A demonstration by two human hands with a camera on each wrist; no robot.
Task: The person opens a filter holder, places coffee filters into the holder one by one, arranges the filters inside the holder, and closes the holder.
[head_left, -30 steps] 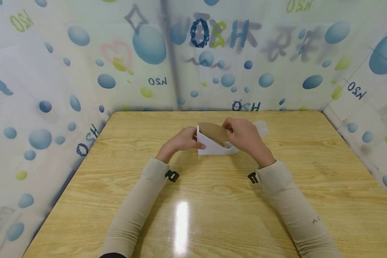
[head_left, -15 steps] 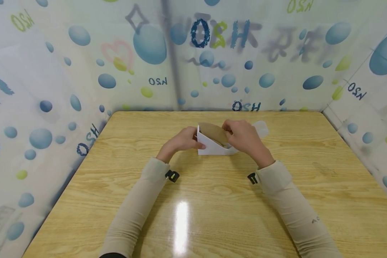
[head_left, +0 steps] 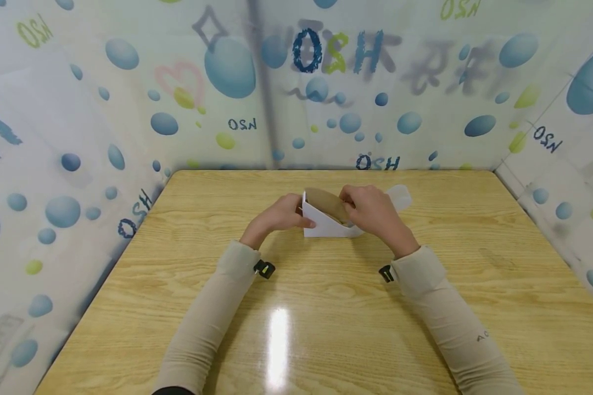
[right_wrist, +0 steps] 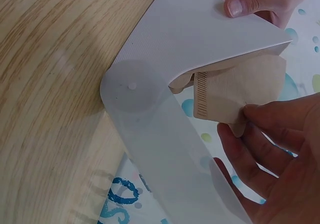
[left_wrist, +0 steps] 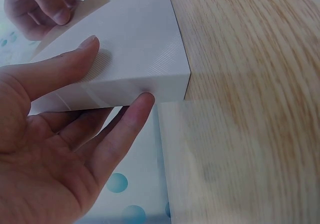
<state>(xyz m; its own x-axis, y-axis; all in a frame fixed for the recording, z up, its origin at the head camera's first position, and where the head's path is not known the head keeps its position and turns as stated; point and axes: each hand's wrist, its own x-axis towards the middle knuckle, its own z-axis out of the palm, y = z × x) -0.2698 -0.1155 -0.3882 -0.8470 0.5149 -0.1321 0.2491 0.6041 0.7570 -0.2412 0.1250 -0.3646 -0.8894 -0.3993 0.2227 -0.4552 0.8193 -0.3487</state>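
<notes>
A white filter holder (head_left: 321,227) with a slanted side stands on the table, its translucent lid (right_wrist: 160,149) swung out on a round pivot. Brown paper coffee filters (right_wrist: 245,86) with a crimped edge stick partly out of its opening. My left hand (head_left: 283,213) grips the holder's tall end, thumb on one broad face, a finger against the narrow end wall in the left wrist view. My right hand (head_left: 373,209) pinches the filter paper between thumb and fingers at the opening. How many filters sit inside is hidden by the holder walls.
The wooden table (head_left: 326,307) extends to a patterned wall covering (head_left: 296,109) behind it and at the sides. The lid juts out to the right, beyond my right hand. A bright light reflection (head_left: 278,351) lies on the near tabletop.
My right hand has moved slightly down and left with the filter paper, whose right part sits a little lower. My left hand and the holder look unmoved.
</notes>
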